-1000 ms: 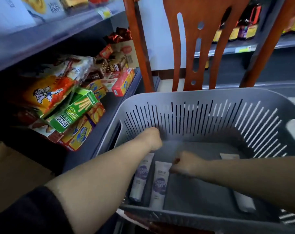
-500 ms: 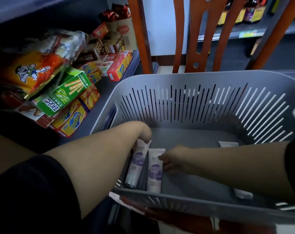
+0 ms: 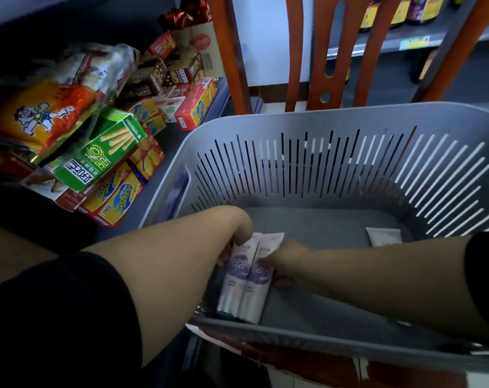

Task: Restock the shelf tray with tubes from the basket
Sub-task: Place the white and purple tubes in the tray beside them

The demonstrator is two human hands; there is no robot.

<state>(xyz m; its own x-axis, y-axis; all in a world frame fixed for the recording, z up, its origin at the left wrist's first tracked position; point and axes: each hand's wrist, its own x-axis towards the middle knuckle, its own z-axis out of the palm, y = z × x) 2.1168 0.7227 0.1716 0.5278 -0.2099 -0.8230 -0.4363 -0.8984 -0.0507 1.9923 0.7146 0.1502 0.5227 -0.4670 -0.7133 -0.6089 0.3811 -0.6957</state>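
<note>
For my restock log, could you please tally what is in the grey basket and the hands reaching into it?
Tubes side by side, between both hands: 2
Tube partly hidden behind the right forearm: 1
Hands: 2, left hand, right hand
Total: 5

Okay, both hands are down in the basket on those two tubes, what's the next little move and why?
Probably close both hands on the two tubes and lift them out together: they lie side by side on the basket floor, one hand at each side. A third tube stays behind.

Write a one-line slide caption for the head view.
Both hands, left and right, reach into a grey slatted basket at two white-and-purple tubes lying side by side.
</note>
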